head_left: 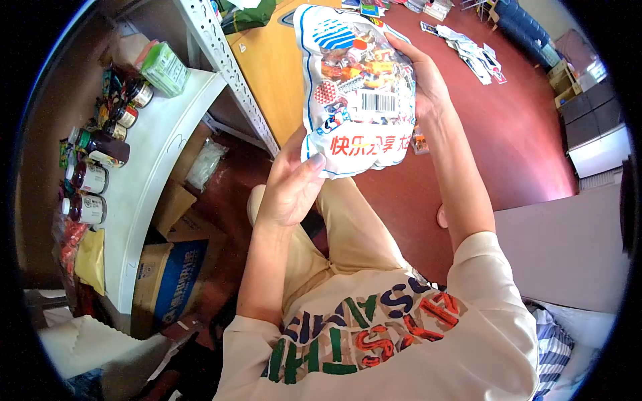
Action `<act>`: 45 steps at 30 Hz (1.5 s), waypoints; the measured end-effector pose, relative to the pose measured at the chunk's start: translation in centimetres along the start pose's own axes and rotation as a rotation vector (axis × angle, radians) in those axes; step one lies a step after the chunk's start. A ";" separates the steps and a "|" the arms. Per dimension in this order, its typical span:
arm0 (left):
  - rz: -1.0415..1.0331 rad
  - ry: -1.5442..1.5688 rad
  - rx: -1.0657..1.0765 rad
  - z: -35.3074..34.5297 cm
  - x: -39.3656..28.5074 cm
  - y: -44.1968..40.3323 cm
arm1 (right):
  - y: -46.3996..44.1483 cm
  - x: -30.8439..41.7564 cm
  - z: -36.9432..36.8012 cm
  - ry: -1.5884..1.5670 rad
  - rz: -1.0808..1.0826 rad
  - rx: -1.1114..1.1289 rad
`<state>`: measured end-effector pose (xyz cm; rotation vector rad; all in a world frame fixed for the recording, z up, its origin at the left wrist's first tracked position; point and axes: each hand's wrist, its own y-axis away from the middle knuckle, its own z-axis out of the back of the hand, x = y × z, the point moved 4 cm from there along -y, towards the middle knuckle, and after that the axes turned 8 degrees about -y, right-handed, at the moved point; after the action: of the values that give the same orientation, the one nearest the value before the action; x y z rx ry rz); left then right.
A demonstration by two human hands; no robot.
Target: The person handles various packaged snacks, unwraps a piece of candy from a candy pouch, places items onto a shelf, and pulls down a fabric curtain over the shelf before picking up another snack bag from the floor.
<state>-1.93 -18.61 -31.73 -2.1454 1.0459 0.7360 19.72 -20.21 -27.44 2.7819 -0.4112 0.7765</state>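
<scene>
You hold the bag (368, 73) up in front of you, your left hand (292, 190) grasping its lower left corner, your right hand (429, 83) gripping its right edge; jars (89, 208) stand on the shelf (148, 175).

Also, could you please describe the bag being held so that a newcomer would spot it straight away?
Start at the white shelf on the left, then move right to the wood-coloured surface. Overlapping it in view, the left hand and right hand hold up a blue-edged white bag. Its see-through front, barcode and large red characters set it apart from the shelf's dark jars.
</scene>
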 end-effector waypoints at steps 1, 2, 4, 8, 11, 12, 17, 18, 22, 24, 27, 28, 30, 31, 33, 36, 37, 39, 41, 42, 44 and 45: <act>-0.005 -0.012 0.011 -0.1 0.0 0.0 | -0.1 0.0 0.0 0.004 0.000 0.001; -0.009 -0.024 0.023 -0.1 -0.1 0.0 | -0.1 0.0 0.0 -0.010 -0.002 0.017; -0.013 -0.026 0.032 -0.3 -0.2 0.0 | -0.1 0.1 -0.1 -0.021 0.000 0.033; -0.018 -0.127 -0.012 -0.4 -0.3 0.2 | 0.4 0.1 -0.7 -0.015 0.007 0.046; -0.016 -0.039 0.009 -0.2 -0.3 0.4 | 0.7 0.0 -1.1 0.002 0.044 0.056; -0.016 -0.039 0.011 -0.2 -0.3 0.4 | 0.7 0.1 -1.2 0.013 0.063 0.069; -0.039 -0.027 0.028 -0.4 -0.3 0.6 | 0.8 0.0 -1.6 0.001 0.055 0.086; -0.039 -0.028 0.029 -0.4 -0.3 0.6 | 1.0 0.0 -1.8 -0.003 0.065 0.111; -0.035 -0.110 0.000 -0.7 -0.6 0.8 | 1.3 0.1 -2.0 0.009 0.098 0.135; -0.034 -0.184 -0.021 -0.7 -0.6 0.8 | 1.3 0.2 -1.8 0.033 0.115 0.110; -0.075 -0.218 -0.002 -1.0 -0.5 0.5 | 1.1 0.2 -1.4 0.032 0.115 0.079; -0.093 -0.306 -0.111 -1.0 -0.5 0.4 | 1.0 0.2 -1.3 0.032 0.115 0.079; -0.107 -0.393 -0.223 -1.3 -1.1 0.4 | 0.7 0.1 -1.1 0.043 0.125 0.075; -0.097 -0.651 -0.297 -1.4 -1.8 0.3 | 0.6 0.2 -1.0 0.040 0.121 0.069; -0.212 -1.087 -0.484 -2.1 -3.1 -0.3 | 0.2 0.1 -0.9 0.011 0.040 0.076; -0.337 -1.381 -0.502 -1.1 -4.2 -1.6 | -1.7 1.1 0.8 0.130 0.023 0.025; -0.319 -1.404 -0.504 -0.9 -4.7 -2.2 | -2.3 1.4 1.5 0.191 0.017 0.004; -0.271 -1.344 -0.502 -1.2 -6.0 -3.2 | -3.0 1.5 0.8 0.184 -0.018 -0.005; -0.163 -1.423 -0.444 -0.8 -7.3 -4.6 | -3.8 1.3 -0.2 0.140 -0.053 -0.071; -0.048 -1.204 -0.418 -1.2 -7.6 -5.1 | -3.1 0.9 -1.8 0.072 -0.171 -0.093; 0.054 -0.987 -0.385 -1.8 -8.0 -6.0 | -4.5 1.1 -1.1 0.066 -0.174 -0.075; 0.058 -0.959 -0.366 -1.9 -8.3 -6.3 | -4.9 1.2 -1.2 0.059 -0.180 -0.061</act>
<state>-0.75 -13.02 -22.76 -1.6551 0.4608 1.8395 21.73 -15.57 -26.46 2.6855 -0.1679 0.7876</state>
